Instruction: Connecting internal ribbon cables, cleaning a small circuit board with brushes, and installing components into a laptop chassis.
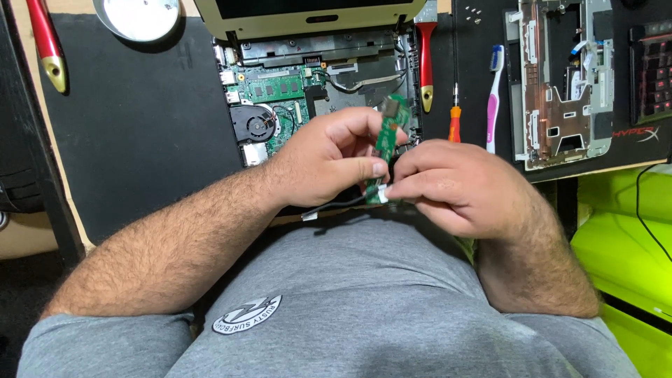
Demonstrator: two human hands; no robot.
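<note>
Small board (387, 134) held above the open laptop (308, 91).
Left hand (329, 157) pinches the board; right hand (448, 185) grips its white connector (379, 194), likely unplugging, which calls for a straight pull.

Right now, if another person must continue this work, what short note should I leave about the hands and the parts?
Left hand: holds the small green circuit board upright between thumb and fingers, above the lap.
Right hand: pinches the white connector at the board's lower end; a dark cable hangs from there toward the left.
Opened laptop: on the black mat, bottom cover off, fan and green mainboard exposed.
Nearby: orange-handled screwdriver, toothbrush, loose screws, removed metal frame.
Done: the board is out of the laptop.
Left: whether the cable is plugged or free cannot be told; check it.
</note>
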